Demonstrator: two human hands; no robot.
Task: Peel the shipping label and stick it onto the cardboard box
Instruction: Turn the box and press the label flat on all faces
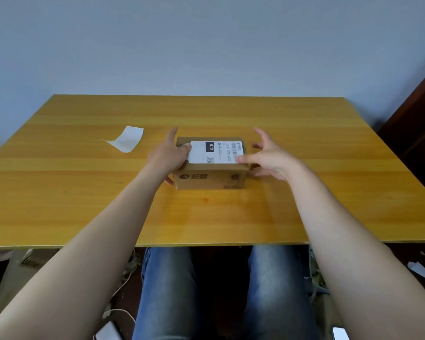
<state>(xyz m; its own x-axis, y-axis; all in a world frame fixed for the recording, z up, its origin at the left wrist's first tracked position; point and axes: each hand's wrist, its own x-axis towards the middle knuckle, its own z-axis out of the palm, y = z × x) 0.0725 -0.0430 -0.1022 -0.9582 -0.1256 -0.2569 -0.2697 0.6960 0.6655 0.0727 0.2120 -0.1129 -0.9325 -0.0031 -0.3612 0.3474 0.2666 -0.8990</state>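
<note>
A small brown cardboard box (210,179) stands in the middle of the yellow wooden table (84,192). A white shipping label (215,153) with black print lies flat on the box's top. My left hand (168,154) rests against the box's left side, its thumb on the label's left edge. My right hand (268,158) is at the box's right end, fingers spread, with the thumb tip touching the label's near right corner. A white, curled backing sheet (127,139) lies on the table to the left of the box.
The table's far edge meets a pale wall. A dark wooden piece of furniture (417,123) stands at the right. Below the near edge are my legs in jeans (172,290), cables and paper scraps on the floor.
</note>
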